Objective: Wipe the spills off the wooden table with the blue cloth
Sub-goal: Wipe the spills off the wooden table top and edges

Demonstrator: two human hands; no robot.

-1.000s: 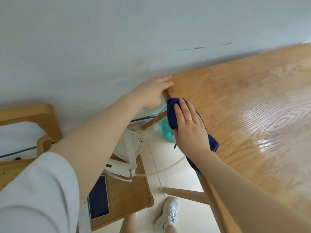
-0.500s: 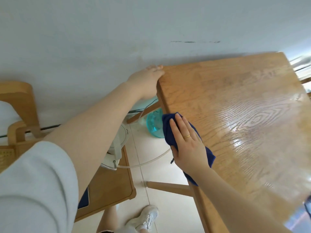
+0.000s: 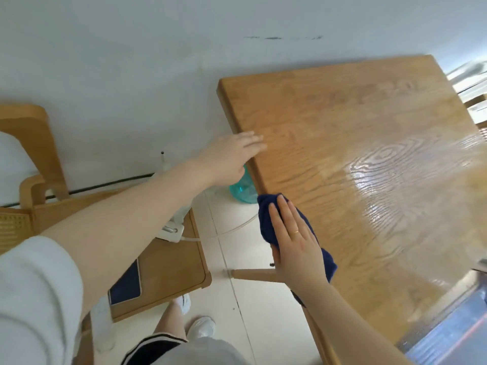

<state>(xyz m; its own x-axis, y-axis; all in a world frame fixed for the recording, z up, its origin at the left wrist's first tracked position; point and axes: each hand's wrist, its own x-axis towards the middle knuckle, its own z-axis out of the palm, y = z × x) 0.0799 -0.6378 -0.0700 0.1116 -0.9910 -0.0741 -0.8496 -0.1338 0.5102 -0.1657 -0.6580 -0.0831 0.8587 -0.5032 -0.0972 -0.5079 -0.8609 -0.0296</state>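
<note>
Lying crumpled, dark blue cloth under flat right hand.

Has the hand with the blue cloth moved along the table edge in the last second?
Yes. The right hand and blue cloth have slid along the wooden table edge toward the person, away from its far corner by the wall.

Two hands, one blue cloth, one wooden table, one phone, two shoes
</note>
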